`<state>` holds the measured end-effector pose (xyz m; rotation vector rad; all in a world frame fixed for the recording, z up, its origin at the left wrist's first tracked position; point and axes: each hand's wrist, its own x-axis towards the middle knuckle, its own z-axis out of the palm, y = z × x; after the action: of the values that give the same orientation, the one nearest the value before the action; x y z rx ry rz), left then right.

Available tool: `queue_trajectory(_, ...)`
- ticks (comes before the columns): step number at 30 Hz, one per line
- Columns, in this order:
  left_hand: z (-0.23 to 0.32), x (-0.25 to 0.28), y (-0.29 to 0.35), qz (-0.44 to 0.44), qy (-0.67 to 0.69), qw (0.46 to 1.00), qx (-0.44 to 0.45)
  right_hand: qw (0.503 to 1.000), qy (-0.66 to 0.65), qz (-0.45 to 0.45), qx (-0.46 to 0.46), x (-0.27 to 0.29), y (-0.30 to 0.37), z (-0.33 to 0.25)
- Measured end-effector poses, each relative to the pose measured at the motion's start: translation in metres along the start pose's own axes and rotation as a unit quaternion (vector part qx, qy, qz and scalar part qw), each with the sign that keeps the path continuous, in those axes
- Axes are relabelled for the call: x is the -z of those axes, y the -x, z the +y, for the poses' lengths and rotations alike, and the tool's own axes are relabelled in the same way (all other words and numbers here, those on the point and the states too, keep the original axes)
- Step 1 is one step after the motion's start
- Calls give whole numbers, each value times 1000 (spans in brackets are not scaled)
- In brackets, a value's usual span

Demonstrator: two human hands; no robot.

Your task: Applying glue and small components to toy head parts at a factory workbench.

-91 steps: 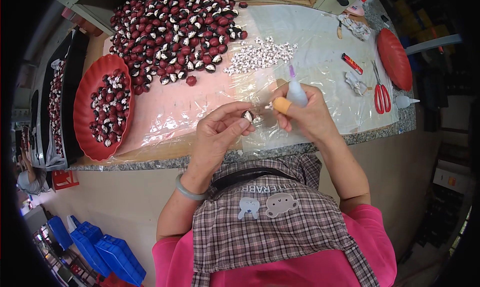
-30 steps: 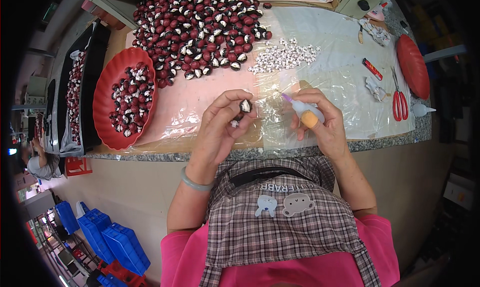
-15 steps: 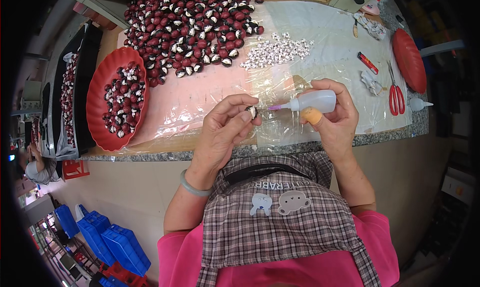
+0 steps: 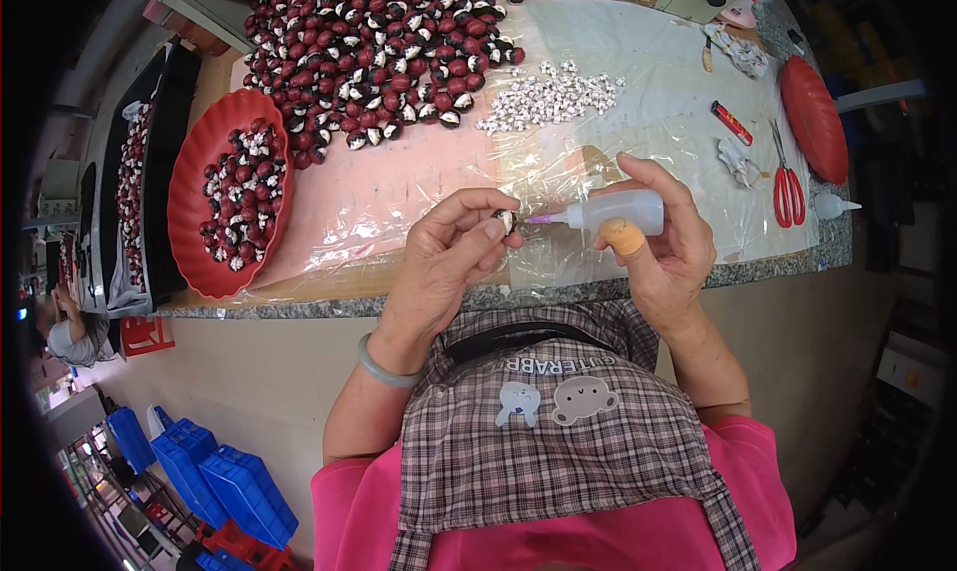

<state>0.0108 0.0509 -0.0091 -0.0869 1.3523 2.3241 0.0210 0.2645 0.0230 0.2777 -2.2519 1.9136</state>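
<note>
Between the thumb and fingers of my left hand (image 4: pixel 457 247) is a small round black-and-white piece (image 4: pixel 505 220). My right hand (image 4: pixel 670 242) is wrapped round a translucent squeeze bottle (image 4: pixel 628 210), held on its side with its purple needle tip (image 4: pixel 543 218) at the piece; whether they touch I cannot tell. An orange cover sits on my right thumb. Beyond my hands lie a large heap of dark red, black and white round pieces (image 4: pixel 379 63) and a smaller pile of tiny white parts (image 4: pixel 553 98).
At left stands a red scalloped tray (image 4: pixel 184 212) of assembled pieces, beside a black tray (image 4: pixel 169 103). On the right are red-handled scissors (image 4: pixel 789 192), a red tube (image 4: pixel 733 123), crumpled tissue (image 4: pixel 738 162), another red tray (image 4: pixel 815 123) and a small white-tipped bottle (image 4: pixel 832 205).
The squeeze bottle has moved left, bringing its needle tip up to the round piece. My left hand has stayed nearly still with the piece in its fingers.
</note>
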Motion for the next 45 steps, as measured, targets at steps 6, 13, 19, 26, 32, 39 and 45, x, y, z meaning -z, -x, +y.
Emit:
queue_trajectory(6,4,-3,1,8,-9,1000,21,999,38,-5,9,0,-1,-1)
queue_trajectory(13,1,-2,-1,-6,2,1000,16,994,99,-14,48,1,-1,0)
queue_trajectory(19,1,4,-3,3,9,1000,0,996,56,-8,72,16,-7,10)
queue_trajectory(26,1,10,-5,24,-19,999,-11,964,-213,48,-153,38,-35,26)
queue_trajectory(32,-1,8,-7,41,-52,998,1,977,-33,22,-208,55,-64,63)
queue_trajectory(39,-3,10,-9,27,-43,999,-7,949,316,7,17,38,-90,78)
queue_trajectory(45,-3,8,-9,36,-65,997,-12,930,363,-52,-11,35,-87,64)
